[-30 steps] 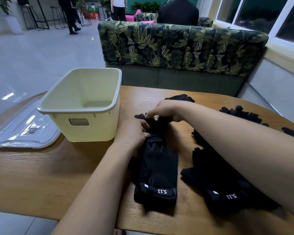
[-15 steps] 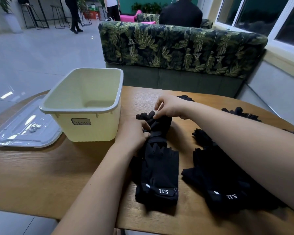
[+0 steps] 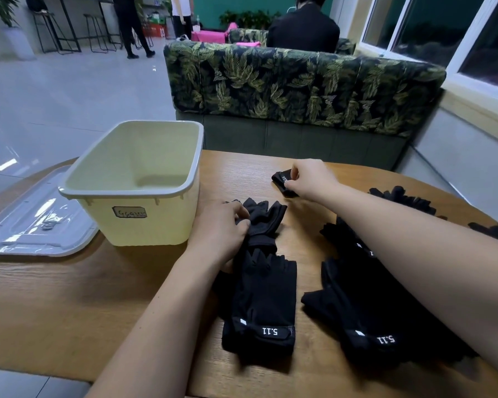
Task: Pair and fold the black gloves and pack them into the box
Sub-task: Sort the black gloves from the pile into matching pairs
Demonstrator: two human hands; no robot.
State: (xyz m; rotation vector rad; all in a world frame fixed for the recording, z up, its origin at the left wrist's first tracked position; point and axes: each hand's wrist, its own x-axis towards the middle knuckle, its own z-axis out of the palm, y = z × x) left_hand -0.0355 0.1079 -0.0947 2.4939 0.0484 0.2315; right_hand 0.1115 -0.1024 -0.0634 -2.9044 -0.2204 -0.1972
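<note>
Left hand (image 3: 219, 228) grips near gloves (image 3: 263, 291); right hand (image 3: 308, 176) pinches far glove (image 3: 279, 183).

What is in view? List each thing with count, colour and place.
box: one, cream, on table, left.
lid: one, clear grey, left of box.
glove stack: one, black, table centre.
glove pile: one, black, right of stack.
loose gloves: few, black, table's far right.
single glove: one, black, beyond stack.
table: one, brown wood.
sofa: one, leaf-print green, behind table.
left grip: one, holds glove stack.
right grip: one, pinches single glove.
</note>
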